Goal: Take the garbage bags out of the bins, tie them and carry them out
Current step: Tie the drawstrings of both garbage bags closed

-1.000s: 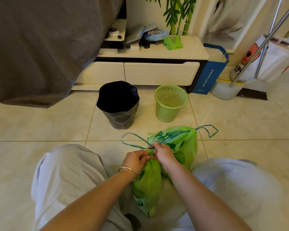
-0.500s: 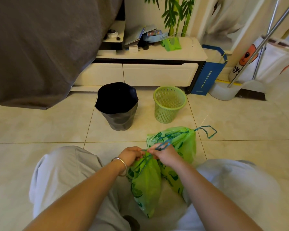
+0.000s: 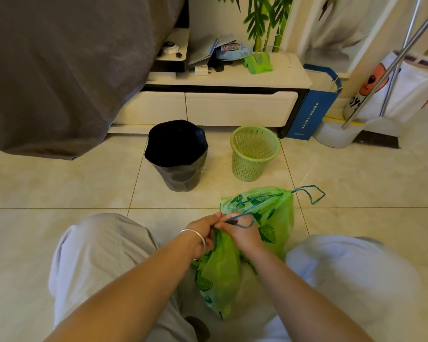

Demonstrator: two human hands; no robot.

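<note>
Two hands, both on the drawstring — is that what you see?

— Yes. My left hand, the one with the silver bangle, has its fingers curled round the blue drawstring at the gathered neck of the green plastic garbage bag printed with lime slices. My right hand pinches the same cord just beside it, knuckles touching.

— What changed from half a second ago?

— Then the cord ran down across the bag below my hands. Now a small loop of it stands out to the right of my right hand. My hands have drawn closer together.

— And the bag, relative to the grip?

— It lies on the tiled floor between my knees. Its cinched mouth is right under my fingers, its body trailing back toward me. A second bulging part sits beyond my hands, with another blue loop lying on the floor at its far right.

— The bins?

— Farther off: a bin lined with a black bag and, to its right, a green perforated plastic basket, well apart from my hands.
</note>
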